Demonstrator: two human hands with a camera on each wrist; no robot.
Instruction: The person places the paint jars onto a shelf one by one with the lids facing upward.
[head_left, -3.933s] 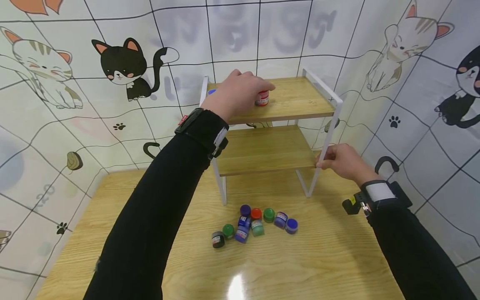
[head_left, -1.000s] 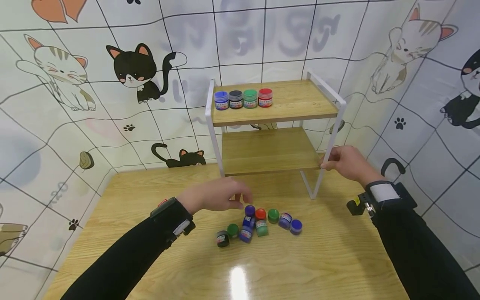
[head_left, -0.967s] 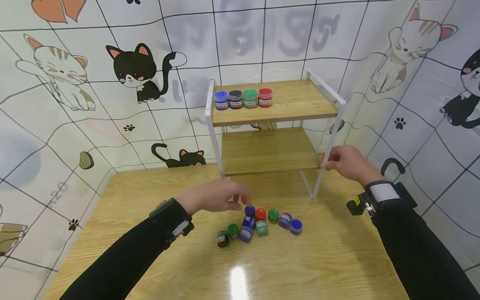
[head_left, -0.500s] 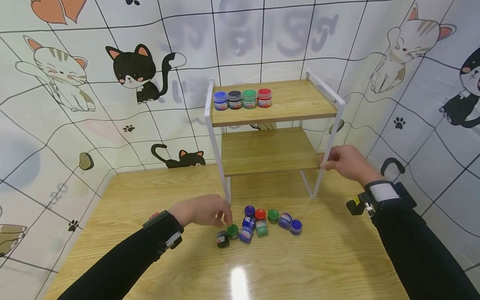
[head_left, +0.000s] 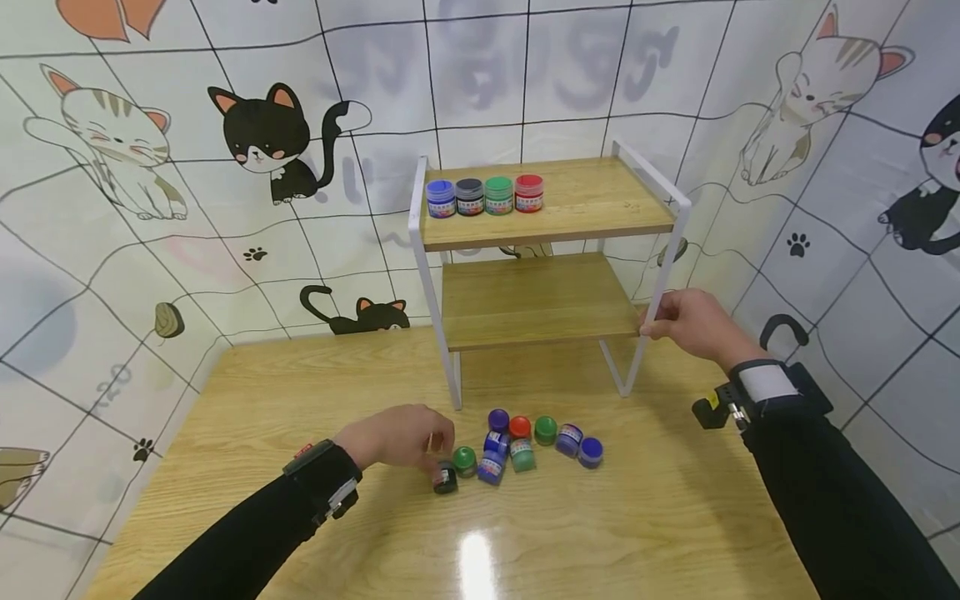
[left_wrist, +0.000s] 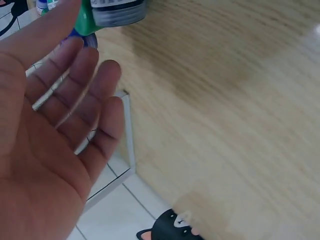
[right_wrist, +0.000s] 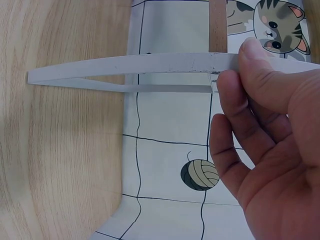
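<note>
My left hand (head_left: pixel 396 437) hovers low over the table beside a black paint jar (head_left: pixel 446 479), its fingertips right at the jar. In the left wrist view its fingers (left_wrist: pixel 106 82) are loosely bent and the palm holds nothing; the jar shows at the top edge, against a green jar (left_wrist: pixel 86 21). My right hand (head_left: pixel 692 323) pinches the white metal leg (right_wrist: pixel 150 64) of a two-tier wooden shelf (head_left: pixel 540 296) between thumb and fingers. Around the black jar lie a green-lidded jar (head_left: pixel 464 461) and several blue, red and green ones.
Along the left of the upper shelf stand a blue jar (head_left: pixel 441 200), a black jar (head_left: pixel 469 198), a green jar (head_left: pixel 498 197) and a red jar (head_left: pixel 528 194). The wooden table (head_left: pixel 637 517) meets a cat-print wall covering (head_left: pixel 480 75) behind and at both sides.
The left hand has left the red jar on the upper shelf, come down to the table jars, then shifted left from the blue jar to the black one. The right hand keeps its hold.
</note>
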